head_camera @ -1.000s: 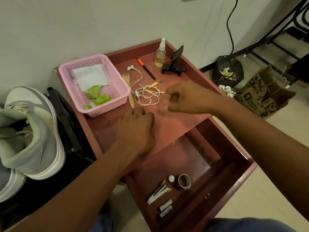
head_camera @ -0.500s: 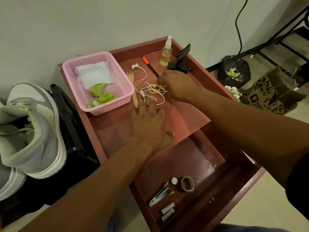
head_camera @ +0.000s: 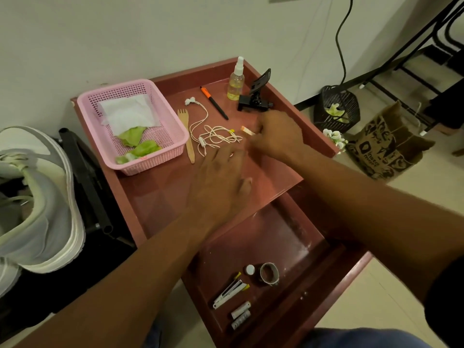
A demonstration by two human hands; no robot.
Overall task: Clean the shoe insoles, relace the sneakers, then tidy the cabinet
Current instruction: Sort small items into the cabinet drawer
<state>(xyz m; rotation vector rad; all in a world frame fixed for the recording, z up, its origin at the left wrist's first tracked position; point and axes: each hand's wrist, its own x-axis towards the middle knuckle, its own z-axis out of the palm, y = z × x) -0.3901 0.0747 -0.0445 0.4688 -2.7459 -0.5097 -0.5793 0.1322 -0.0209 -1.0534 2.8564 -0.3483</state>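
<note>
While the right hand (head_camera: 277, 136) reaches over the red cabinet (head_camera: 324, 144), its fingers (head_camera: 258, 131) curl in and pinch a small orange and white thing (head_camera: 247, 130) just above the surface (head_camera: 155, 197). The thing sticks out from the fingers to the left, just beside the tangled white earphones (head_camera: 213, 134). I cannot tell what the small thing is.

The left hand (head_camera: 221, 182) lies flat on the surface with its fingers (head_camera: 231, 154) spread. Their tips are close to the earphones and to the right hand.

A wooden fork (head_camera: 187, 134) lies left of the earphones. Next to it sits a pink basket (head_camera: 173, 136) with a white cloth (head_camera: 126, 114) and green scraps (head_camera: 140, 144) inside. Near the back wall are a pen (head_camera: 214, 102), a spray bottle (head_camera: 236, 81) and a black clip stand (head_camera: 256, 96).

The drawer (head_camera: 301, 247) below is pulled open. In it lie a roll of tape (head_camera: 269, 273), a small white cap (head_camera: 250, 269), a stapler (head_camera: 229, 293) and two batteries (head_camera: 240, 315).

White sneakers (head_camera: 35, 197) sit far to the left of the cabinet. A black bin (head_camera: 336, 106) and a paper bag (head_camera: 386, 146) stand on the floor to the right.
</note>
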